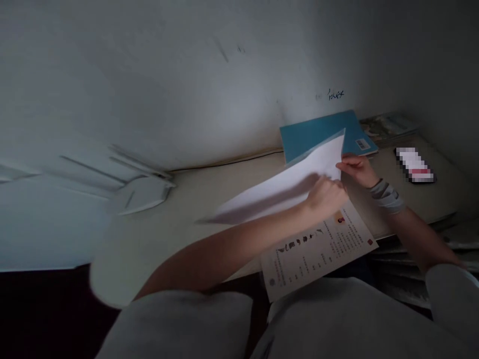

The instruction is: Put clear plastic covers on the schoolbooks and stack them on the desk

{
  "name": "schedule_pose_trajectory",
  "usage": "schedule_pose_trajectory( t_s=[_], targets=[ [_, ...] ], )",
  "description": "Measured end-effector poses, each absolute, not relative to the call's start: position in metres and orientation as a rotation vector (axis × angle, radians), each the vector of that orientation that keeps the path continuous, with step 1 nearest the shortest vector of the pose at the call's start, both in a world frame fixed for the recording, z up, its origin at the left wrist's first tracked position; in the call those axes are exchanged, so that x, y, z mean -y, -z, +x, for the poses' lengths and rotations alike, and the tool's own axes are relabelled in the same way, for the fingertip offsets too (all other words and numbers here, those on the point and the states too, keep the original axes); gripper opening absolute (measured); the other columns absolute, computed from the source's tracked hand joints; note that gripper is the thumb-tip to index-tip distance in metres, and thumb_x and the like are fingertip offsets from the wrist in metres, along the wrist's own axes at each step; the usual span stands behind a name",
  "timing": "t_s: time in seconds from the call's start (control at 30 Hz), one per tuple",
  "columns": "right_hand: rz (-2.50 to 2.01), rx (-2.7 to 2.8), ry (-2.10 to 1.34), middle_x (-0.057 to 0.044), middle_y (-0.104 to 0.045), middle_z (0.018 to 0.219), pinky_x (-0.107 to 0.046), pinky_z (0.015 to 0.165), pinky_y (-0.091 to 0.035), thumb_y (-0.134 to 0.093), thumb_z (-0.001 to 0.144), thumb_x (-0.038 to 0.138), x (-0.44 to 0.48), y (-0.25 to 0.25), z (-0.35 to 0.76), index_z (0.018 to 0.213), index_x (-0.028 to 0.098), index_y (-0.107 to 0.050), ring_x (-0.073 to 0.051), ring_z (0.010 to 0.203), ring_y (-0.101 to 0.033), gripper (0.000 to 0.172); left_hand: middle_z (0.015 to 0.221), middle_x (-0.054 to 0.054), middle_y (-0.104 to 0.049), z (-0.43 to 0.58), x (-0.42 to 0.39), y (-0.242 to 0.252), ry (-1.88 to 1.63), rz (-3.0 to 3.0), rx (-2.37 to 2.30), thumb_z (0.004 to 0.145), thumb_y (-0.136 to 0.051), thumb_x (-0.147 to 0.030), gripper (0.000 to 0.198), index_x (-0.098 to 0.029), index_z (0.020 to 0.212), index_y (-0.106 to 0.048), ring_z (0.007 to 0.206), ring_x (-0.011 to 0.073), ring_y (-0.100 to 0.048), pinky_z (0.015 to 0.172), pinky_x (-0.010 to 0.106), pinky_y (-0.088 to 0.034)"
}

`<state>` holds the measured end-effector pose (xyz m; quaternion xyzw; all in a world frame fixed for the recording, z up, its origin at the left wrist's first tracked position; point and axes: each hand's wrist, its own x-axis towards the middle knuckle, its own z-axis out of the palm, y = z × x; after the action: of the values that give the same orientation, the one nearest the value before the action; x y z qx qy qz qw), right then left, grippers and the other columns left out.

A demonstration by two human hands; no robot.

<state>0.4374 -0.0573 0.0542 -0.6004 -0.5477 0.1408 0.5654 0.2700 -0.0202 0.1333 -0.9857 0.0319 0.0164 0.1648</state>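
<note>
A white sheet (284, 187) with a thin see-through edge along its top slants across the desk, its right end raised. My right hand (359, 169), a grey band around its wrist, pinches the sheet's right edge between thumb and fingers. Close beside it, my left hand (326, 198) is closed at the sheet's lower right edge, its fingertips partly hidden. Under my left forearm lies a printed page (318, 254) with text and small pictures, jutting over the desk's front edge toward my lap. My left hand and arm cover part of that page.
Behind the sheet, a blue book (318, 132) lies against the wall, with another printed booklet (391, 124) to its right. A phone (415, 164) rests at the right of the pale desk (149, 249). A dark cable (232, 162) runs along the wall. Papers are stacked below the desk's right side.
</note>
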Motion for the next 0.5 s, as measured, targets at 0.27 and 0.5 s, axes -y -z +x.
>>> schedule_pose_trajectory(
  t_s=[0.27, 0.5],
  targets=[
    [-1.392, 1.691, -0.362, -0.003, -0.068, 0.087, -0.034, 0.080, -0.050, -0.050, 0.087, 0.031, 0.065, -0.072, 0.462, 0.079, 0.021, -0.070, -0.018, 0.085, -0.063, 0.023, 0.089, 0.018, -0.072, 0.308, 0.016, -0.102, -0.147, -2.837, 0.082, 0.084, -0.046, -0.001, 0.032, -0.005, 0.104, -0.070, 0.078, 0.0271, -0.069, 0.055, 0.032, -0.043],
    [-1.358, 1.719, -0.252, -0.005, -0.072, 0.096, -0.037, 0.085, -0.051, -0.044, 0.089, 0.022, 0.069, -0.053, 0.448, 0.091, 0.021, -0.072, -0.018, 0.093, -0.065, 0.028, 0.076, 0.018, -0.071, 0.306, 0.004, -0.086, 0.019, -2.861, -0.075, 0.079, -0.050, 0.001, 0.027, -0.005, 0.088, -0.074, 0.066, 0.0239, -0.068, 0.053, 0.030, -0.044]
  ],
)
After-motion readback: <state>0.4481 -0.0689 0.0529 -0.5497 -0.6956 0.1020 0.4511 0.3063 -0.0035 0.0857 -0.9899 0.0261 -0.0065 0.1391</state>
